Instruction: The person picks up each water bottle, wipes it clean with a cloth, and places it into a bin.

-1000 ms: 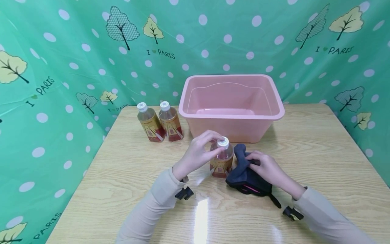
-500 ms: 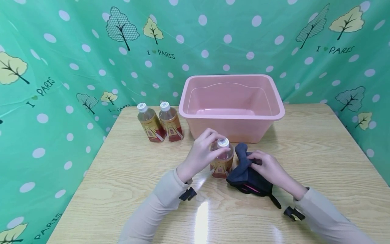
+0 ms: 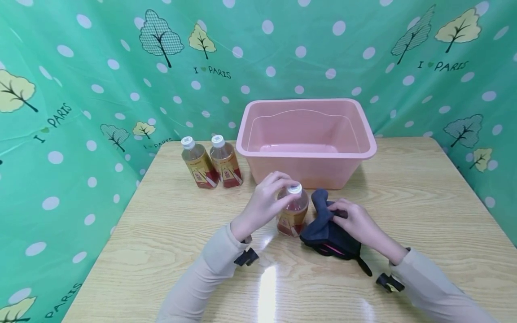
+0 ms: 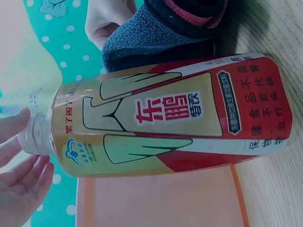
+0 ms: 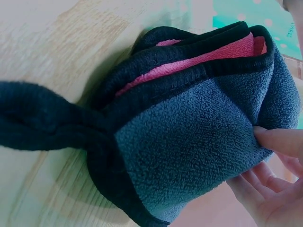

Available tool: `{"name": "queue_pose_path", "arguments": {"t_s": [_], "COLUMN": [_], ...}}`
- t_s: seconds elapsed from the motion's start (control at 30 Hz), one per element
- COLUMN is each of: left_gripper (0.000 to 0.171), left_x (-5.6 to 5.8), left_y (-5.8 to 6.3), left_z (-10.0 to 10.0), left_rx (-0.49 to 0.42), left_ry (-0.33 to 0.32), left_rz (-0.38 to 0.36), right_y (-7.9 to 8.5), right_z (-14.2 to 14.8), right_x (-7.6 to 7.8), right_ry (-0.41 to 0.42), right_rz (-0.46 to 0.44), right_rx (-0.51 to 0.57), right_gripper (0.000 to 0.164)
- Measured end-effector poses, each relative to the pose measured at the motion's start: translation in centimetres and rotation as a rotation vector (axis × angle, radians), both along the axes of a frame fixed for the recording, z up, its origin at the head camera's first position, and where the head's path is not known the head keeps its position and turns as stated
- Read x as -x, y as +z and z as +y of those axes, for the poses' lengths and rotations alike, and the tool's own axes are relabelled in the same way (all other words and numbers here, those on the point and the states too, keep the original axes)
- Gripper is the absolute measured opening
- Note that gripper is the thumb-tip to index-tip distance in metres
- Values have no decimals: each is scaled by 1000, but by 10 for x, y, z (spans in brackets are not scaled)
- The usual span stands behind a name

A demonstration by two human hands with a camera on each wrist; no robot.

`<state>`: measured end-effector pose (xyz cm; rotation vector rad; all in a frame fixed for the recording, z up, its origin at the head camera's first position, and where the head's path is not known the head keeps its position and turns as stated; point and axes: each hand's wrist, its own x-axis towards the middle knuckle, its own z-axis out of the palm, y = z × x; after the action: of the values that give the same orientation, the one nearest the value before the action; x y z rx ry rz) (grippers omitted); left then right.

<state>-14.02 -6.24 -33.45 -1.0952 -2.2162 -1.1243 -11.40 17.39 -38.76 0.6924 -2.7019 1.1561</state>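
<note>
1. While the left hand [image 3: 264, 204] pinches the white cap [image 3: 294, 188], the right hand [image 3: 357, 222] pinches the folded cloth [image 3: 335, 242] near its raised top.
2. Bottle [image 3: 291, 217] is mid-table, in front of the pink tub [image 3: 299, 172], just left of the cloth. Can't tell if cloth and bottle touch.
3. My read on handling: steady the bottle from the cap with light downward pressure, base on the wood; a sideways pull up there would likely tip it.
4. Better to pinch several layers of cloth so the folds don't slip, and to lay it flat on the label [image 4: 165, 118], not bunched.
5. Mind the black loop [image 5: 42, 116] at the cloth's near end; it could snag.
6. Materials: cloth is grey-blue fuzzy pile, pink lining [image 5: 208, 59], black edging [image 5: 158, 93]. Bottle looks like clear plastic, rounded shoulders, glossy gold-and-red label. Tub: smooth, tapered. Table [image 3: 161, 251]: pale grain, shiny.
</note>
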Motion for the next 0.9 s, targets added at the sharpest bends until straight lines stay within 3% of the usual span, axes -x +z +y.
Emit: {"name": "queue_pose_path", "arguments": {"t_s": [0.47,0.9], "left_gripper": [22,19], "left_x": [1,3], "left_y": [-1,-1], "left_z": [-8,-11], "left_rx": [27,85], "left_ry": [-60,-111], "left_rz": [6,20], "right_y": [1,0], "right_z": [0,-1], "right_x": [-1,-1], "right_ry": [-3,7], "right_rz": [-19,19], "right_rx": [-22,-29], "right_gripper": [21,21]}}
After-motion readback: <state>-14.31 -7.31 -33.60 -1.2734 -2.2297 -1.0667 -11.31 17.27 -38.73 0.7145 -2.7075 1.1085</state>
